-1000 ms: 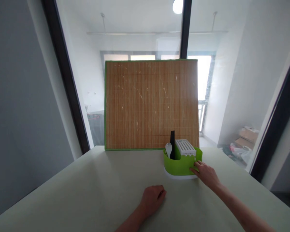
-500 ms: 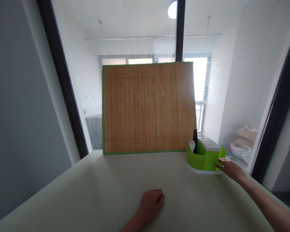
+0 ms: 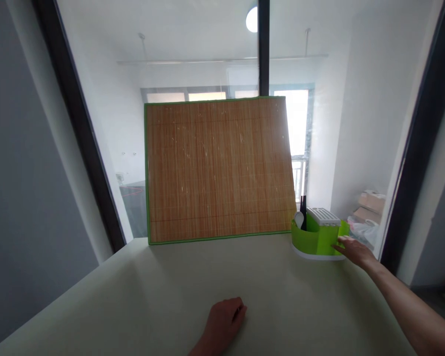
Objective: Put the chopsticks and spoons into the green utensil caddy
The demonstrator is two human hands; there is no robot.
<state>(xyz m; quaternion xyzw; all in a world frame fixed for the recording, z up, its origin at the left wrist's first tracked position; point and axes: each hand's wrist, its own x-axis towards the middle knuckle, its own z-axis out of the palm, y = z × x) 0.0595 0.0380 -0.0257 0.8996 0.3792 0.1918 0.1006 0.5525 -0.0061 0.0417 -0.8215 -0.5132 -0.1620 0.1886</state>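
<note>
A bright green utensil holder with a white base stands at the right of the pale table, close to the board's lower right corner. My right hand grips its right side, thumb on the front wall and fingers near the right rim. A white spoon and dark sticks like chopsticks stand upright in the left compartment. On top of the middle part is a slotted grey-white cover. My left hand rests on the table nearer to me, its fingers curled closed; nothing shows in it.
A brown bamboo mat with a green border stands upright at the table's back edge, against a glass partition. A dark window post rises behind it. Beyond the glass at right are cardboard boxes and plastic bags.
The utensil holder has shifted rightward and slightly back relative to the mat, with my right hand on it. My left hand stays curled on the table. The camera view has turned slightly right.
</note>
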